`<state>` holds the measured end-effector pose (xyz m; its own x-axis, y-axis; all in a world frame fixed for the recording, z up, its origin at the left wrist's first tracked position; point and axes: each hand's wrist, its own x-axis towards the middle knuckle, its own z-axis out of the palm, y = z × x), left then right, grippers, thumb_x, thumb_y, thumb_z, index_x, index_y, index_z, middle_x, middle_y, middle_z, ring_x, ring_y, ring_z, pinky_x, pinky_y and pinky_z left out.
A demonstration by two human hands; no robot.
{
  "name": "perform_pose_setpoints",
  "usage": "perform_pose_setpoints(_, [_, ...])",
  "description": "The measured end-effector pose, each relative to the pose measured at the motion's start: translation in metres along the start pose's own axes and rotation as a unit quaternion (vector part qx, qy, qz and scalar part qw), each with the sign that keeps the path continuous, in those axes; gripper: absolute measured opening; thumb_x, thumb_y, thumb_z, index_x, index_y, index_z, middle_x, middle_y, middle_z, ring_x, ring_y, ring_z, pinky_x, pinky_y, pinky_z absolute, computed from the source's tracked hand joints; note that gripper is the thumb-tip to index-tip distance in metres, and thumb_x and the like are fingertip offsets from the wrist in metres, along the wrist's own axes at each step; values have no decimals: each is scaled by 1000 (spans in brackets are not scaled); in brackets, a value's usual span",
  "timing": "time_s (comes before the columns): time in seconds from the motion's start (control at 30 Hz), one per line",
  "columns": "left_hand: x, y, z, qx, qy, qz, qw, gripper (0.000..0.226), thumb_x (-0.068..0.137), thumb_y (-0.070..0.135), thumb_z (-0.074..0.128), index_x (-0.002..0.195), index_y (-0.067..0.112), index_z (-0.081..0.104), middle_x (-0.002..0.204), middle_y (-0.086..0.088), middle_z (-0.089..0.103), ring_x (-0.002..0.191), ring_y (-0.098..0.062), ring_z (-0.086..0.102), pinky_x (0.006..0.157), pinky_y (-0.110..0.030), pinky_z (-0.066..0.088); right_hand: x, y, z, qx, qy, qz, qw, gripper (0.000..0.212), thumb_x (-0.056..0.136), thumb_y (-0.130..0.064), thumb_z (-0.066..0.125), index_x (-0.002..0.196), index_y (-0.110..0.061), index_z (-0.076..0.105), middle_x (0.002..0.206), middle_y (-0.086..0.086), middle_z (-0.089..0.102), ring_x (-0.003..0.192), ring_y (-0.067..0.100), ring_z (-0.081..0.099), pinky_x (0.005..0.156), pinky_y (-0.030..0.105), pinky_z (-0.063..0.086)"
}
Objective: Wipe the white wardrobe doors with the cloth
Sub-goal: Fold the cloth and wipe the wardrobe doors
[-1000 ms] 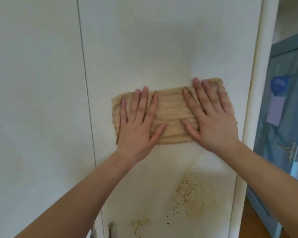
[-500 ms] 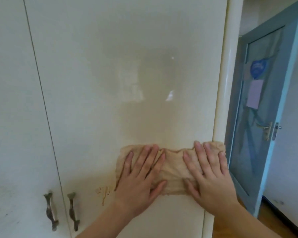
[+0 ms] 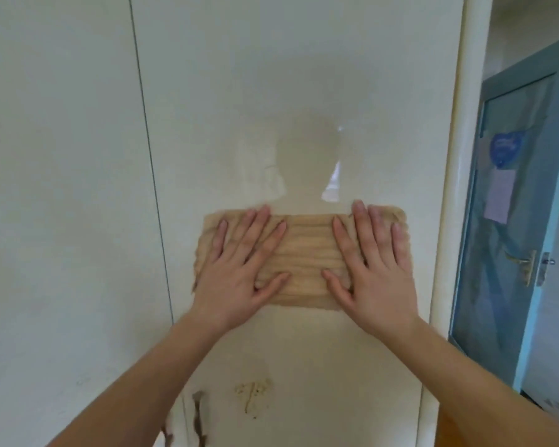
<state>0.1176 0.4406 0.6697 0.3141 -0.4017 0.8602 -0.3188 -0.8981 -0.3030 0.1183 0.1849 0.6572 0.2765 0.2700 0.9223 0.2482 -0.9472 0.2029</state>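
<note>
Doors first: your left wardrobe door [image 3: 62, 188] fills the left side, bare and pale, split from the right wardrobe door [image 3: 304, 91] by a thin dark seam. Low at that seam you can see a worn metal handle [image 3: 199, 417] on the right door. Just right of it sits a yellowish-brown stain [image 3: 252, 393]. Higher up, your left hand [image 3: 236, 269] lies flat with fingers spread, pressing the tan ribbed cloth [image 3: 307, 253] against the right door. Your right hand [image 3: 373, 269] does likewise on the cloth's right half; the hands are apart, palms down, neither one gripping. Beyond the wardrobe's rounded edge stands a blue-framed room door [image 3: 517, 253] with a blue sticker [image 3: 505, 148].
</note>
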Motion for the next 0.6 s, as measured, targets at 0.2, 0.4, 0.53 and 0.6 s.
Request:
perform_pose_setpoints(0.2, [7,-111,-42,29,6,-3,1000,76,98,57,48,162,23,23,172,-6,12,159,-23,8,127,-50,1,77,-88,9,6,29,15,999,73,102,-54,48,163,-22,25,171,14,11,160,32,9,128,52,10])
perform_pose_setpoints(0.4, [-46,-209,-60,42,22,-24,999,74,100,56,48,161,20,27,171,-10,14,159,-24,7,127,-51,0,113,-193,24,9,25,-19,999,69,105,-55,38,164,-23,24,171,17,12,159,35,9,129,52,8])
perform_pose_setpoints(0.53, [-114,-251,-51,47,38,-6,998,72,99,57,48,160,20,31,169,-10,19,159,-24,10,127,-51,4,78,-265,52,17,33,-14,999,69,104,-54,44,163,-22,26,171,15,13,159,33,11,129,52,9])
perform_pose_setpoints(0.6, [-157,-265,-39,46,50,0,998,71,99,57,49,158,20,34,168,-11,22,158,-26,14,126,-53,7,44,-299,70,24,23,-16,999,71,104,-52,48,163,-21,25,171,14,12,159,32,10,128,52,9])
